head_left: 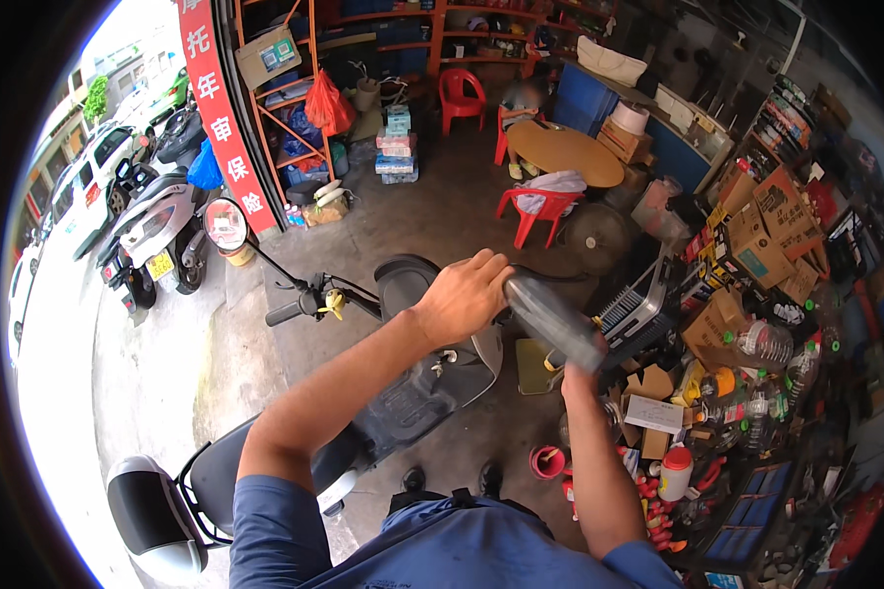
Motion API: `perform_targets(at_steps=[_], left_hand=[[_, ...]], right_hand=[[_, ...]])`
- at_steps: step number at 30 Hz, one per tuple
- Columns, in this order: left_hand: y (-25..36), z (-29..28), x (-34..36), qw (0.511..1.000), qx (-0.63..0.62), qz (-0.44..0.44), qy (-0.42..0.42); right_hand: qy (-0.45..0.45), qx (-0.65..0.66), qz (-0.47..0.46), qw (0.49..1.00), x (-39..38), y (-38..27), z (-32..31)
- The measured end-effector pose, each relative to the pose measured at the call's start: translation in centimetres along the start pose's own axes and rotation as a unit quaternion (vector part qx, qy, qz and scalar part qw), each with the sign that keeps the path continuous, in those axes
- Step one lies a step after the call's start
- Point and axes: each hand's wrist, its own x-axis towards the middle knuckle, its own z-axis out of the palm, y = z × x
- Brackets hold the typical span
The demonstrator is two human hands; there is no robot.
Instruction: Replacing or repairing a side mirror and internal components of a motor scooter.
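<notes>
My left hand (pixel 469 294) is closed over the upper left end of a dark grey oblong piece (pixel 550 316), smeared by motion; its exact kind cannot be made out. At the lower right end of that piece is my right hand (pixel 583 375), gripping it with its fingers mostly hidden. Both hands are above the right side of a parked scooter (pixel 413 398). Its left handlebar grip (pixel 285 313) and round left mirror (pixel 228 226) stick out to the left. Under my left forearm are its grey footboard and dark seat (pixel 218 481), with a black-and-white rear box (pixel 157 510) behind.
Boxes, bottles and parts are heaped along the right, near a metal-framed rack (pixel 634 314). A pink bucket (pixel 547 461) stands by my shoes. Farther off, a person sits by an oval table (pixel 570 154) and red chairs (pixel 540 211). Another scooter (pixel 157 236) is parked outside.
</notes>
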Motion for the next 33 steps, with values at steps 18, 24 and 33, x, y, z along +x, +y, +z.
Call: perform_targets(at_steps=[18,24,33], left_hand=[[4.6,5.2,-12.1,0.71,-0.507,-0.403,0.275],[11.9,13.3,-30.1,0.633,-0.43,-0.638,0.088],[8.4,30.1,-47.0,0.517,-0.144,-0.833,-0.136]], right_hand=[[-0.029,-0.028,0.058,0.997,0.1,-0.5,-0.4],[-0.05,-0.03,0.062,0.996,0.2,-0.7,-0.3],[0.015,-0.139,0.021,0.99,0.1,-1.0,-1.1]])
